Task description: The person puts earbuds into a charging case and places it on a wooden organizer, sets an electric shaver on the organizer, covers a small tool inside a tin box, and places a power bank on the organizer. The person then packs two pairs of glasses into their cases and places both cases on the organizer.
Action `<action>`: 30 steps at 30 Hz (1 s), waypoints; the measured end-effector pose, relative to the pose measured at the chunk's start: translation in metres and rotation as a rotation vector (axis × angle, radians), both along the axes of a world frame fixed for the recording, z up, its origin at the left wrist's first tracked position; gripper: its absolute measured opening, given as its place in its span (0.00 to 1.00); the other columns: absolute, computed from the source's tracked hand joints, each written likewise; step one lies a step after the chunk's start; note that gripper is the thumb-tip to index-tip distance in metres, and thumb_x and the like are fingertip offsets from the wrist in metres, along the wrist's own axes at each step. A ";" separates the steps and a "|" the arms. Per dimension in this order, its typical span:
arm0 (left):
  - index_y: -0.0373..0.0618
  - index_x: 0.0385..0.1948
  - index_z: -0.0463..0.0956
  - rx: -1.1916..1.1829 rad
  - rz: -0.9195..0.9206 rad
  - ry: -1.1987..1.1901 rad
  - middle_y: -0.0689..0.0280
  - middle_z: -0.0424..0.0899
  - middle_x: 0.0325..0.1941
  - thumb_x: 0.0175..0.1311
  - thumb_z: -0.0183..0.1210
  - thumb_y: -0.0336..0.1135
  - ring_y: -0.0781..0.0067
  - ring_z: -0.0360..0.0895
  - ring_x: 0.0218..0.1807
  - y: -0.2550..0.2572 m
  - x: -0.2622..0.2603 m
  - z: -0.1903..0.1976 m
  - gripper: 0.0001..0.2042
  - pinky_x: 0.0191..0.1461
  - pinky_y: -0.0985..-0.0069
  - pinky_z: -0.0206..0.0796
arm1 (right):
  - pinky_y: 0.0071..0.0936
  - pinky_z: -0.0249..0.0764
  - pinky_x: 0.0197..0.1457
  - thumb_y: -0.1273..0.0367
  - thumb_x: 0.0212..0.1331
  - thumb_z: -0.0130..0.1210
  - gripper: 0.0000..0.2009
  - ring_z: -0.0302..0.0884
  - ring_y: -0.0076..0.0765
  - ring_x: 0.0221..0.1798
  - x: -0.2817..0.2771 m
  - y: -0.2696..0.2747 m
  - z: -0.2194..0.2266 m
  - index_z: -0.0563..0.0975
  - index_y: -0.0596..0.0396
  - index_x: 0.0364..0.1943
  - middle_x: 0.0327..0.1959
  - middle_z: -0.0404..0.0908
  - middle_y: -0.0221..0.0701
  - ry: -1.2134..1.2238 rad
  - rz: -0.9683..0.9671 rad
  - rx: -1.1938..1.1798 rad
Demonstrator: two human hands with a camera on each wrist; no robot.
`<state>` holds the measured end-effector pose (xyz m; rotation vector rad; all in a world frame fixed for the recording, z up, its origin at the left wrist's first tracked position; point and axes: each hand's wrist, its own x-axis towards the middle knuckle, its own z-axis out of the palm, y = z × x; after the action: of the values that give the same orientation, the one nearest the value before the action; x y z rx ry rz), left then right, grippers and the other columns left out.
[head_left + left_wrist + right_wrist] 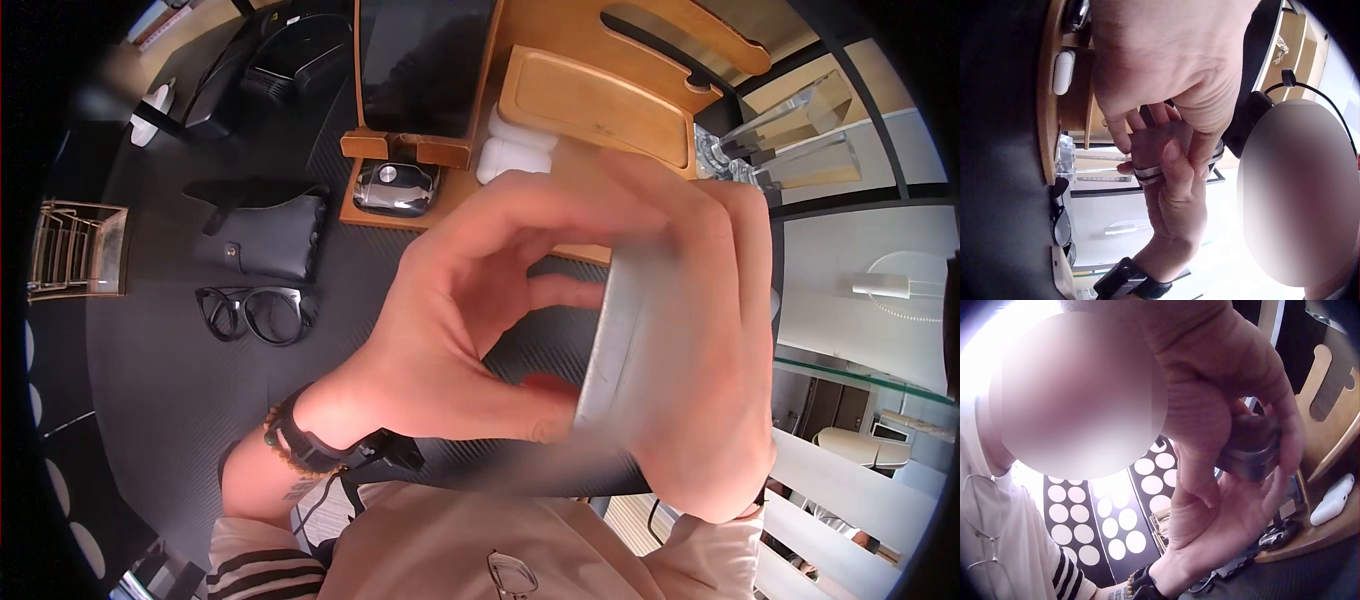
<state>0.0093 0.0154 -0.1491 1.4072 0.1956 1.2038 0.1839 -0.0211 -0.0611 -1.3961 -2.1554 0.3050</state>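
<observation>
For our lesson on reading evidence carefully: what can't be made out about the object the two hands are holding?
- Head view: the silver object is motion-blurred; the right hand covers its far side, so its shape is unclear.
- Left wrist view: fingers of the left hand hide all but a banded edge.
- Right wrist view: the object is dark, blurred and half wrapped.

My left hand (1166, 75) & right hand (1175, 206) both pinch a round metal case (1150, 172) btwn fingertips. Left of them: wooden organizer (1047, 94) w/ white earbud case (1063, 72); black glasses (1060, 215) below.
</observation>
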 end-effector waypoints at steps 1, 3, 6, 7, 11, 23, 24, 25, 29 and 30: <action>0.45 0.68 0.63 0.006 0.003 0.003 0.60 0.71 0.70 0.31 0.89 0.37 0.65 0.71 0.71 0.000 0.000 0.000 0.55 0.75 0.64 0.63 | 0.38 0.75 0.52 0.73 0.25 0.77 0.47 0.74 0.48 0.53 0.000 0.000 0.001 0.74 0.53 0.64 0.54 0.72 0.39 -0.002 0.001 -0.004; 0.45 0.68 0.63 -0.018 -0.007 -0.036 0.60 0.71 0.70 0.33 0.89 0.35 0.65 0.71 0.71 0.000 0.004 0.000 0.54 0.75 0.64 0.63 | 0.36 0.75 0.55 0.76 0.26 0.75 0.47 0.74 0.49 0.55 -0.001 -0.001 0.004 0.74 0.53 0.65 0.55 0.72 0.40 0.047 -0.010 -0.059; 0.45 0.67 0.63 -0.019 -0.013 -0.057 0.57 0.71 0.70 0.36 0.87 0.32 0.63 0.70 0.72 0.000 0.002 0.001 0.50 0.74 0.62 0.63 | 0.35 0.75 0.58 0.75 0.25 0.74 0.48 0.76 0.46 0.57 -0.001 0.001 0.007 0.74 0.54 0.67 0.57 0.73 0.39 -0.099 -0.061 -0.028; 0.45 0.66 0.63 0.003 -0.010 -0.040 0.55 0.71 0.69 0.39 0.85 0.31 0.61 0.70 0.72 0.002 0.002 0.002 0.48 0.74 0.61 0.64 | 0.35 0.75 0.58 0.75 0.25 0.74 0.48 0.76 0.46 0.57 -0.002 0.002 0.012 0.74 0.54 0.67 0.57 0.73 0.39 -0.099 -0.060 -0.028; 0.46 0.65 0.62 0.075 -0.076 -0.124 0.48 0.70 0.68 0.41 0.81 0.28 0.54 0.70 0.72 0.011 0.007 -0.005 0.45 0.74 0.57 0.64 | 0.34 0.76 0.60 0.73 0.23 0.71 0.51 0.77 0.39 0.59 0.021 0.007 0.011 0.71 0.55 0.70 0.62 0.72 0.38 0.434 0.008 -0.359; 0.45 0.71 0.56 0.075 -0.073 -0.077 0.45 0.69 0.70 0.45 0.78 0.31 0.46 0.70 0.72 0.004 0.000 0.013 0.49 0.75 0.50 0.62 | 0.33 0.80 0.59 0.85 0.48 0.66 0.35 0.79 0.38 0.63 0.048 0.025 0.030 0.68 0.75 0.65 0.61 0.78 0.46 0.500 0.286 -0.578; 0.45 0.74 0.54 0.028 -0.036 0.054 0.47 0.70 0.70 0.45 0.78 0.32 0.50 0.71 0.72 -0.001 -0.006 0.020 0.51 0.75 0.53 0.62 | 0.33 0.80 0.59 0.85 0.48 0.66 0.35 0.79 0.38 0.63 0.044 0.023 0.030 0.68 0.75 0.65 0.61 0.78 0.46 0.502 0.283 -0.573; 0.45 0.76 0.52 -0.019 0.001 0.185 0.49 0.70 0.71 0.45 0.79 0.33 0.54 0.71 0.72 -0.003 -0.011 0.025 0.54 0.74 0.56 0.63 | 0.33 0.81 0.58 0.84 0.46 0.68 0.34 0.81 0.37 0.59 0.038 0.020 0.030 0.71 0.74 0.63 0.57 0.80 0.44 0.548 0.210 -0.509; 0.45 0.78 0.54 -0.019 -0.017 0.247 0.54 0.71 0.71 0.45 0.79 0.32 0.59 0.72 0.70 -0.002 -0.015 0.025 0.54 0.72 0.61 0.63 | 0.31 0.81 0.54 0.82 0.41 0.74 0.29 0.85 0.33 0.49 0.042 0.017 0.032 0.79 0.72 0.53 0.47 0.85 0.39 0.446 0.170 -0.374; 0.46 0.76 0.58 -0.089 -0.043 0.135 0.54 0.72 0.69 0.46 0.79 0.31 0.59 0.72 0.69 -0.003 -0.012 0.019 0.50 0.72 0.61 0.63 | 0.31 0.81 0.54 0.82 0.41 0.74 0.29 0.85 0.33 0.49 0.042 0.016 0.031 0.79 0.72 0.53 0.47 0.85 0.39 0.447 0.169 -0.373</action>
<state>-0.0026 0.0123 -0.1300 1.4085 0.3084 1.0534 0.2259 -0.0052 -0.0297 -1.1861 -1.8980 1.0255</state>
